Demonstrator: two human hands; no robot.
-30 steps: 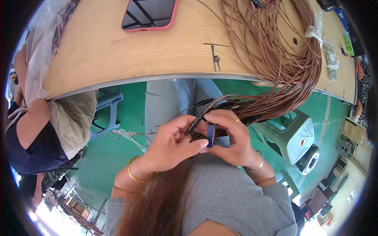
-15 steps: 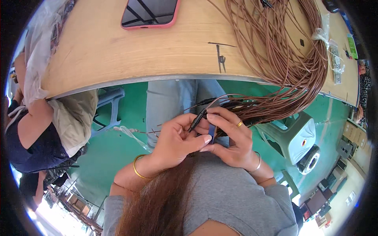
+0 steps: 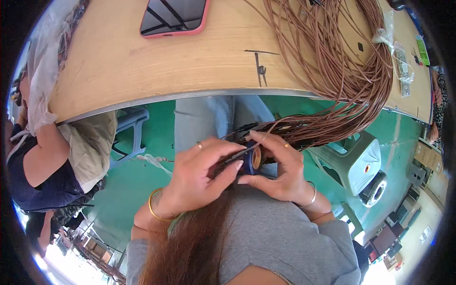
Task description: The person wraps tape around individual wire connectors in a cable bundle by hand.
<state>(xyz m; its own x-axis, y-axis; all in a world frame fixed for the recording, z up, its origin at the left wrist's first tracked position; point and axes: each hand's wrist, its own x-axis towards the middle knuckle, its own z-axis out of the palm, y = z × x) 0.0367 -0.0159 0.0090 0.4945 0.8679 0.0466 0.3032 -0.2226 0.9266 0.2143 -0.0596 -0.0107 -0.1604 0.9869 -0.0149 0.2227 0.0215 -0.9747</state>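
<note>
Over my lap, my left hand [image 3: 192, 173] is closed around a slim black cable connector [image 3: 233, 155], its thumb and index finger pinching it. My right hand [image 3: 285, 171] grips a roll of blue tape [image 3: 248, 164] with a tan core, between thumb and fingers. The connector lies against the roll's upper side, and a brown wire runs from it past my right fingertips. Just beyond the hands, a thick bundle of brown cables [image 3: 327, 128] hangs from the table's edge, with other black ends partly hidden behind my right hand.
A wooden table [image 3: 190, 61] spans the far side, bearing a phone in a pink case [image 3: 173, 19]. A grey-green stool [image 3: 354, 159] stands right of me, a blue stool [image 3: 133, 128] to the left. Another person [image 3: 52, 152] sits at the far left near clear plastic film [image 3: 42, 76].
My left hand has turned over the connector, tilting it flatter against the tape. The blue roll has rotated, so its round side and core now show. My view has shifted slightly.
</note>
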